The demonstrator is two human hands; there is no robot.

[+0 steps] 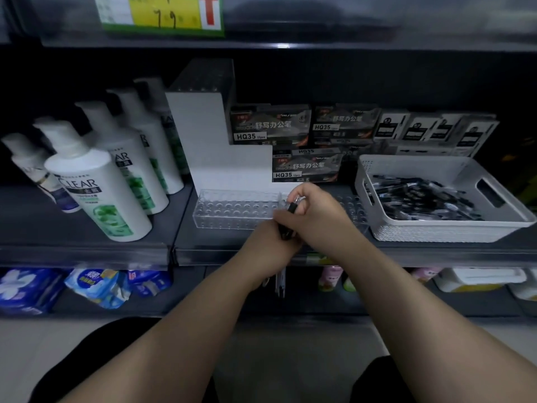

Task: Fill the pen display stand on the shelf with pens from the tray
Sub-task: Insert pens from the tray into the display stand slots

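Clear plastic stand (232, 212) sits on the shelf (37, 228); at its front right end my left hand (268, 244) grips a bunch of pens (280, 282), my right hand (318, 212) pinches one black pen (291, 208) over it, and the white tray (436, 231) lies just right.

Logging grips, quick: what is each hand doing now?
Left hand: holding pens.
Right hand: pinching one pen.

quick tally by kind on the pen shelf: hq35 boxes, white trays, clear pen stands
HQ35 boxes, fronts showing: 3
white tray: 1
clear pen stand: 1
Total: 5
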